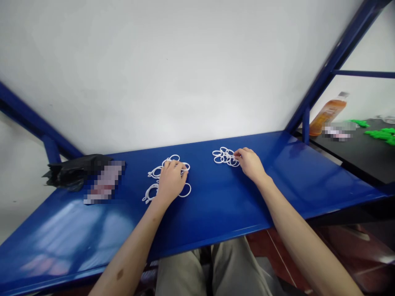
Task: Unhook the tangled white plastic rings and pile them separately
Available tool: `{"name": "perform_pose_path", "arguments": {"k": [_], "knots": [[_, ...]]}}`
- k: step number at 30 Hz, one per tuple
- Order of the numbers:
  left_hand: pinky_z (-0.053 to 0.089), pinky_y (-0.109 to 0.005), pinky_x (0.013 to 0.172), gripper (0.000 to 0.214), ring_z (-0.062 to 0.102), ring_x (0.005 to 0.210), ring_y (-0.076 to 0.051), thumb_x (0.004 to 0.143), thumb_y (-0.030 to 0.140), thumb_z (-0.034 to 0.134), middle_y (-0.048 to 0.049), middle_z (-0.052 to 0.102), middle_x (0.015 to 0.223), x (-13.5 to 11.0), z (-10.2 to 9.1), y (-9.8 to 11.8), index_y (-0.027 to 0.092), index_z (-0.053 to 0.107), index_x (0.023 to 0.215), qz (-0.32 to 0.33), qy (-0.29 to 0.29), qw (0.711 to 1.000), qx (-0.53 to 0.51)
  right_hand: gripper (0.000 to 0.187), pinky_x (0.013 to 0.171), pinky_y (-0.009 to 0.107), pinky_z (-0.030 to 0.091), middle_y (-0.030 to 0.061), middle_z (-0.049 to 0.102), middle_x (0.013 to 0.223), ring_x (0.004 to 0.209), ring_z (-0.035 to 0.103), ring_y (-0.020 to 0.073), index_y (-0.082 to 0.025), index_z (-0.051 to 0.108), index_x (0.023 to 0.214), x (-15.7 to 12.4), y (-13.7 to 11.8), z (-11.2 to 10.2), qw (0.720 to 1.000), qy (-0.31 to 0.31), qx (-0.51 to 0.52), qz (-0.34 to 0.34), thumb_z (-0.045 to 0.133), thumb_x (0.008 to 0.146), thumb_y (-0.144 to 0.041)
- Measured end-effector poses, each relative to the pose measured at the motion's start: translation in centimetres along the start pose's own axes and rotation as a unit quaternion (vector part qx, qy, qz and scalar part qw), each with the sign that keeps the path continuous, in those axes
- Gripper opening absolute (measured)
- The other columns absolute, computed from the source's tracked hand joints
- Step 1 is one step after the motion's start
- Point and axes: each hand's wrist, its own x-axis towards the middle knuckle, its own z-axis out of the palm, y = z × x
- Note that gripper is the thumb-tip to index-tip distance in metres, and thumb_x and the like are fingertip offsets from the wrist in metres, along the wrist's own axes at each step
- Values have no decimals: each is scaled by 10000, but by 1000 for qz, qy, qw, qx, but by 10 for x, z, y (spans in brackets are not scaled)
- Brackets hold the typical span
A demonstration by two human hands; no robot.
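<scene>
In the head view, a glossy blue tabletop (210, 213) stands against a plain whitish wall (173, 74) and carries two loose groups of thin white rings. The left hand (172, 177) lies palm down over the left-hand group of white rings (152, 174), its fingers slightly bent and moderately spread; rings show around it on both sides (whether it grips any, I cannot tell). The right hand (250, 163) is narrow, thumb and fingertips close together at the right edge of the other group of white rings (226, 156), which overlap one another farther right; a ring between the fingertips cannot be made out. A crumpled black plastic bag (69, 172) lies toward the left end, beside a pixelated flat pale item (105, 183). Beyond the right end, a clear bottle of orange liquid (328, 113) and bright green pieces (382, 135) rest on a black surface (364, 164).
</scene>
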Motion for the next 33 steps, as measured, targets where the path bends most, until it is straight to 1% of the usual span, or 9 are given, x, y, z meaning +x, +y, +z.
{"name": "perform_pose_path", "arguments": {"k": [5,13,16,18,20,22,25,29,33], "knots": [[435,-478,928,128,529,1010,-294,915,275,558,-93,676,1020,3,-2,-1,211,667,938,-3,-2,999,-49,121,817,360,474,88,666,939,906,607,244,-197,698,914,0,-4,1,1000,-12,4,8,591,898,-141],[454,-465,930,46,572,1013,-284,854,252,638,-68,683,978,5,-4,-1,225,675,861,-59,-5,992,-109,153,839,405,488,103,660,939,916,583,269,-199,697,920,-2,-8,-4,1000,24,7,-9,545,936,-207],[471,-435,896,33,593,967,-265,843,249,660,-51,688,920,6,-9,2,232,674,819,-72,-8,989,-128,182,853,432,495,113,662,954,938,570,286,-204,693,957,-4,-19,-6,997,65,12,-26,517,963,-248],[473,-412,881,45,600,943,-247,849,230,662,-35,690,882,7,-13,7,235,670,805,-59,-27,987,-144,191,860,435,504,113,662,955,951,575,286,-208,688,985,-8,-33,-5,995,74,34,-54,505,978,-264],[470,-394,881,47,599,951,-233,854,207,666,-23,695,897,7,-17,13,238,668,819,-23,-51,985,-161,188,885,434,514,110,660,986,987,590,278,-211,681,1027,-14,-50,-3,990,45,71,-109,509,984,-273],[465,-382,885,48,592,958,-222,854,189,672,-15,695,931,6,-20,20,236,663,844,21,-75,981,-178,204,934,441,520,111,645,1088,1063,599,269,-216,660,1121,-21,-67,1,977,-13,115,-180,536,978,-292],[462,-371,876,76,578,918,-208,847,159,677,-6,684,911,4,-22,29,227,645,836,60,-100,975,-190,362,952,445,539,120,575,1268,1124,604,261,-237,567,1309,-31,-85,8,952,-91,158,-247,584,955,-309],[470,-349,855,100,581,919,-198,847,134,668,-5,662,900,3,-22,32,224,630,825,69,-111,970,-204,457,938,430,554,121,538,1330,1109,622,248,-242,472,1392,-36,-92,14,941,-121,185,-257,591,953,-288],[482,-334,868,117,601,960,-191,852,110,647,-13,655,943,3,-23,31,223,636,879,87,-108,965,-223,330,891,392,561,106,581,1246,1032,643,226,-228,530,1299,-33,-90,17,941,-129,186,-250,562,978,-300]]}}
